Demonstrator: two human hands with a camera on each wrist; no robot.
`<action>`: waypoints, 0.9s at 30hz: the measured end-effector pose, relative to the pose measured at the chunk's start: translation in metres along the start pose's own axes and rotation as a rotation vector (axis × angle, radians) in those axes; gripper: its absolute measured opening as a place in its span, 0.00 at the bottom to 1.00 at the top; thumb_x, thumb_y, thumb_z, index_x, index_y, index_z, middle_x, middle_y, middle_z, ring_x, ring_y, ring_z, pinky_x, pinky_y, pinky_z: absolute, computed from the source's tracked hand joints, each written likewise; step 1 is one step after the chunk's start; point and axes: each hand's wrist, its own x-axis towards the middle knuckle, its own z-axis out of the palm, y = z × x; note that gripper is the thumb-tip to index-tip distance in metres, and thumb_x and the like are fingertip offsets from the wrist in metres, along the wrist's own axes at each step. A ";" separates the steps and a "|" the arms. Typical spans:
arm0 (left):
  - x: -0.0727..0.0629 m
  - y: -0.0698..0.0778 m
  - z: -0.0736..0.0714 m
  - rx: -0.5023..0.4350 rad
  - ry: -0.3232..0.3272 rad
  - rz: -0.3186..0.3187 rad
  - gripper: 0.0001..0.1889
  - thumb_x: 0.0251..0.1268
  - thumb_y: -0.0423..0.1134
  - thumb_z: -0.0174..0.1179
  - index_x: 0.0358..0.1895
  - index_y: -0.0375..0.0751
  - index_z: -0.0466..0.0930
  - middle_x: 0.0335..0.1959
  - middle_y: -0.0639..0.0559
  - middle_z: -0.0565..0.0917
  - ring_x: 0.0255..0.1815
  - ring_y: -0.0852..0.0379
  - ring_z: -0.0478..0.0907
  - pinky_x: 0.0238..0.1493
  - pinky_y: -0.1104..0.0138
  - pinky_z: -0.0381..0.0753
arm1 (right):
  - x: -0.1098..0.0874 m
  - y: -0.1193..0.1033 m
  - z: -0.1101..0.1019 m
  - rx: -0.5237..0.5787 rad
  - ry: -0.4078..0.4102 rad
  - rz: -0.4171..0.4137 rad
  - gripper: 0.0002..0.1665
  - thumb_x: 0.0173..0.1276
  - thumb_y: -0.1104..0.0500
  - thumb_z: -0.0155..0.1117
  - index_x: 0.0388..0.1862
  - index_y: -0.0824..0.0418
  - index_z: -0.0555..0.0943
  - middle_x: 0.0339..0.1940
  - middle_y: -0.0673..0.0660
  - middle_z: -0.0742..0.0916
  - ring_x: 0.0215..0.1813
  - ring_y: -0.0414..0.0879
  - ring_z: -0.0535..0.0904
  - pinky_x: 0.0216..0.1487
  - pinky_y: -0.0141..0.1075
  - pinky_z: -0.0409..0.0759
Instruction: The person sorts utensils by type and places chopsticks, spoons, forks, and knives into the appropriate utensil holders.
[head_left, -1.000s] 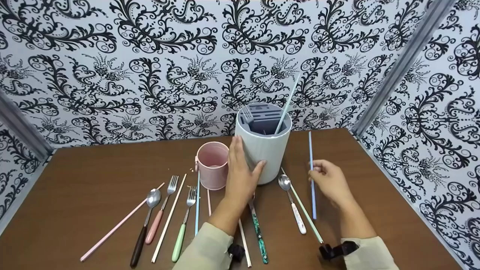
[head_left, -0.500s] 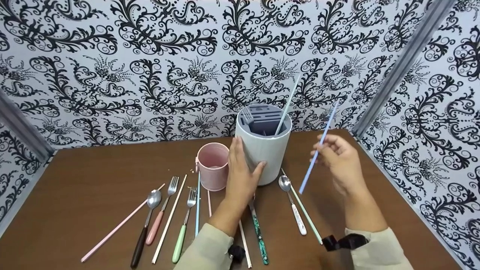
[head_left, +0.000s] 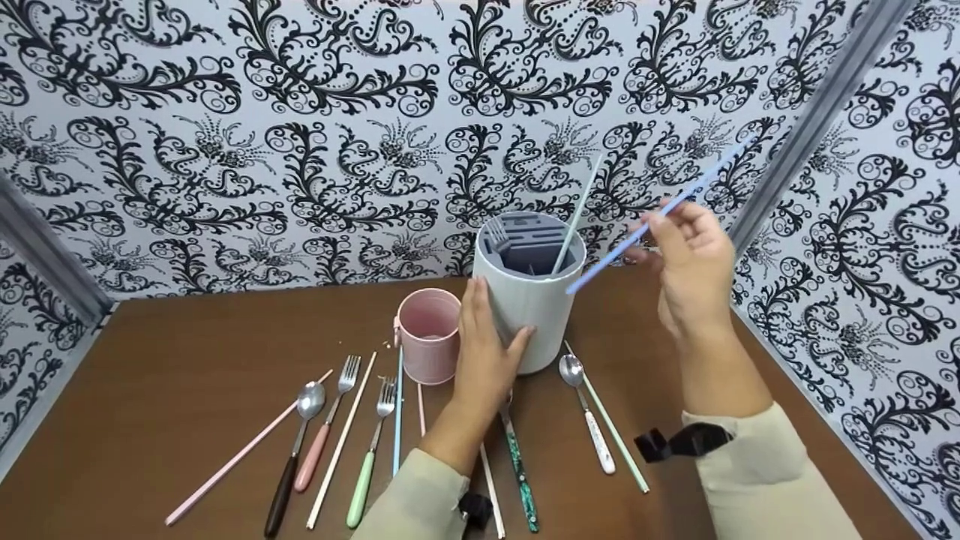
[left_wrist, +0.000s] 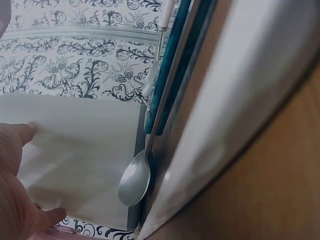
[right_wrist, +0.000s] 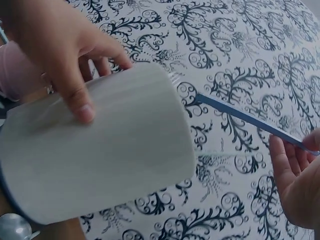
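Observation:
My right hand (head_left: 697, 262) pinches a blue chopstick (head_left: 652, 225) between thumb and fingers, above the table. The chopstick is tilted, and its lower end is by the rim of a white cutlery holder (head_left: 536, 315) with a grey slotted insert. Extended fingers and thumb of my left hand (head_left: 486, 352) rest against the holder's side, also seen in the right wrist view. Standing in the holder are a fork (head_left: 497, 232) and a pale green chopstick (head_left: 577, 214). In the left wrist view, a spoon (left_wrist: 136, 180) lies close to the holder's base.
Left of the holder stands a pink cup (head_left: 429, 345). Several chopsticks and utensils lie in front, including a black-handled spoon (head_left: 289, 472), a green-handled fork (head_left: 362, 484) and a teal-patterned handle (head_left: 520, 476). A white-handled spoon (head_left: 596, 435) lies right. A patterned wall (head_left: 337, 150) borders the table.
My right hand has lifted the blue chopstick off the table, raising and tilting it so its lower end swings left toward the holder. My left hand has stayed against the holder.

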 end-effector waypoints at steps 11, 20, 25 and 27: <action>0.000 0.001 0.001 -0.005 -0.020 -0.026 0.51 0.63 0.45 0.73 0.83 0.36 0.51 0.82 0.34 0.58 0.83 0.37 0.57 0.83 0.48 0.60 | 0.020 0.015 0.025 -0.166 0.055 -0.126 0.11 0.71 0.69 0.67 0.50 0.65 0.78 0.44 0.61 0.84 0.44 0.50 0.86 0.42 0.36 0.90; 0.000 0.001 0.000 0.012 -0.009 -0.010 0.51 0.64 0.45 0.73 0.82 0.35 0.51 0.81 0.34 0.59 0.83 0.38 0.57 0.83 0.50 0.60 | 0.020 0.039 0.026 -0.462 -0.038 -0.133 0.07 0.74 0.69 0.62 0.49 0.62 0.79 0.42 0.56 0.83 0.44 0.48 0.83 0.43 0.34 0.89; 0.000 0.001 -0.001 0.014 -0.006 -0.010 0.50 0.64 0.45 0.73 0.82 0.34 0.52 0.81 0.34 0.59 0.82 0.37 0.58 0.82 0.49 0.63 | 0.018 0.050 0.026 -0.528 -0.057 -0.135 0.09 0.74 0.68 0.62 0.51 0.65 0.78 0.44 0.55 0.82 0.46 0.48 0.84 0.46 0.35 0.89; 0.000 0.001 -0.001 0.019 -0.005 -0.009 0.50 0.63 0.45 0.73 0.82 0.34 0.52 0.81 0.34 0.59 0.82 0.37 0.58 0.82 0.49 0.63 | 0.018 0.054 0.026 -0.532 -0.056 -0.129 0.08 0.75 0.67 0.62 0.51 0.65 0.77 0.44 0.56 0.82 0.46 0.47 0.84 0.47 0.36 0.89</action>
